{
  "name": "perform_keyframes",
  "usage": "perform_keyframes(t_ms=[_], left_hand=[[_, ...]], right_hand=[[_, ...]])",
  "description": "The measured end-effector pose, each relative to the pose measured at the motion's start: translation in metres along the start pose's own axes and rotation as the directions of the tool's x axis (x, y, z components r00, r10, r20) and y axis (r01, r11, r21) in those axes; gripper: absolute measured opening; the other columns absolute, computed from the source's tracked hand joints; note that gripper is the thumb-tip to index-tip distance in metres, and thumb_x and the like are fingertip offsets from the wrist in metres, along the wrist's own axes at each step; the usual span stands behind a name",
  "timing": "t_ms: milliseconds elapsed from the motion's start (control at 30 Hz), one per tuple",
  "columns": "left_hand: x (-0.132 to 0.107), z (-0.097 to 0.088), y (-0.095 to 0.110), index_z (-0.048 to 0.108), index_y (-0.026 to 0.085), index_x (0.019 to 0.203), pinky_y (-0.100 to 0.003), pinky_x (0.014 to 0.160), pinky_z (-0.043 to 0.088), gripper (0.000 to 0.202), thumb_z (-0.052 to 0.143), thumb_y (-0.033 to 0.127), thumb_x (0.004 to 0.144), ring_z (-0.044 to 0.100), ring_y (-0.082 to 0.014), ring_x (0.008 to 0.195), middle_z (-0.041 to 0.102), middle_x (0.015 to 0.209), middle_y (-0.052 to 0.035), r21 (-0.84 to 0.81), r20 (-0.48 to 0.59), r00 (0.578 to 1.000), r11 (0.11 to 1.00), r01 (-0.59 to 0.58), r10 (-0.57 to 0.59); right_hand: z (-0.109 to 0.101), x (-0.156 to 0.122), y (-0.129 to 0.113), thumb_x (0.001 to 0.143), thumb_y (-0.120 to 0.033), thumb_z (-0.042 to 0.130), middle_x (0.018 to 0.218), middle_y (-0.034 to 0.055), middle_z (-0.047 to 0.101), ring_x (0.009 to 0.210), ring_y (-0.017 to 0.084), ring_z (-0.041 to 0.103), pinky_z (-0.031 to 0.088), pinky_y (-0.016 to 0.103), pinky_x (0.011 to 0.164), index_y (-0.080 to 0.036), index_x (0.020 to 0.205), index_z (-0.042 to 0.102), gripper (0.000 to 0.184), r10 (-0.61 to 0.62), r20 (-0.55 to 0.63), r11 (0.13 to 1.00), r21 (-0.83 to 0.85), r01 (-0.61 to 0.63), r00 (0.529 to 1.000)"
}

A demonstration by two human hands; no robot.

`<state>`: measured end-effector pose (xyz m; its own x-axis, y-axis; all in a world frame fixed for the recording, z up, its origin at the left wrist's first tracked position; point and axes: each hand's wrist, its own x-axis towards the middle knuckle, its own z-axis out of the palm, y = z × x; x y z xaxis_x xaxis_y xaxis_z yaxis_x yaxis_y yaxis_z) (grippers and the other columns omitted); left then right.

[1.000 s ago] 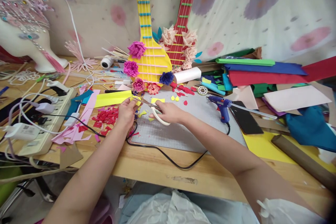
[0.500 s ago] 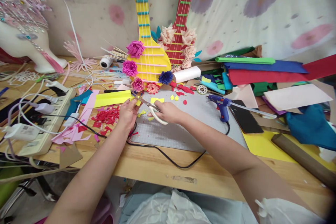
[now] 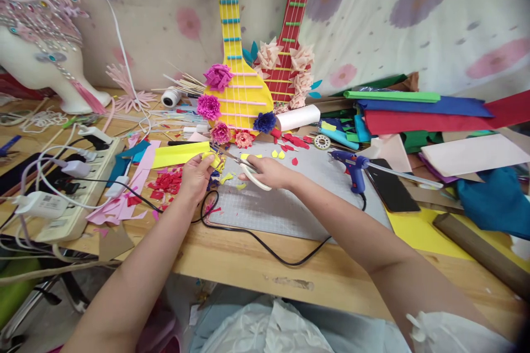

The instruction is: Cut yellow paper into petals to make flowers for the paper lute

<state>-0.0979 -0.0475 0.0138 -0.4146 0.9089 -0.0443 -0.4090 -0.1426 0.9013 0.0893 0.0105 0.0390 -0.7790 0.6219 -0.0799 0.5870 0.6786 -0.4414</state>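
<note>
Pinched in my left hand (image 3: pixel 196 177) is a small piece of yellow paper (image 3: pixel 212 160). My right hand (image 3: pixel 267 171) grips white-handled scissors (image 3: pixel 254 177), whose blades point left toward that paper. Whether the blades touch it I cannot tell. Small yellow petal shapes (image 3: pixel 278 154) and yellow scraps (image 3: pixel 226 178) lie on the grey cutting mat (image 3: pixel 281 209) around the scissors. Left of the hands is a long yellow paper strip (image 3: pixel 176 155). Behind them leans a yellow paper lute (image 3: pixel 244 91) decorated with paper flowers.
A blue glue gun (image 3: pixel 351 168) stands on the mat's right, beside a black phone (image 3: pixel 391 185). Its black cable (image 3: pixel 265 241) loops across the front. Red scraps (image 3: pixel 166 185) and a power strip (image 3: pixel 83 193) lie left. Coloured paper rolls (image 3: pixel 422 113) are stacked at right.
The scissors have drawn back slightly to the right from the yellow paper in my left hand. The whole view has shifted a little.
</note>
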Motion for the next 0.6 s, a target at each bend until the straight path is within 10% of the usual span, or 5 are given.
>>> perform_keyframes(t_ms=[600], left_hand=[[0.0007,0.0053,-0.0001,0.063,0.018,0.067,-0.025,0.069,0.049,0.019,0.073,0.02,0.05,0.06,-0.0117,0.067,0.065,0.068,0.0017,0.077,0.028,1.0,0.997,-0.015,0.013]], right_hand=[[-0.0008,0.0011,-0.0045,0.08,-0.067,0.037,0.081,0.0075,0.066,0.07,0.019,0.058,0.025,0.025,0.057,-0.017,0.097,0.052,0.055,-0.047,-0.073,0.98,-0.195,0.032,0.996]])
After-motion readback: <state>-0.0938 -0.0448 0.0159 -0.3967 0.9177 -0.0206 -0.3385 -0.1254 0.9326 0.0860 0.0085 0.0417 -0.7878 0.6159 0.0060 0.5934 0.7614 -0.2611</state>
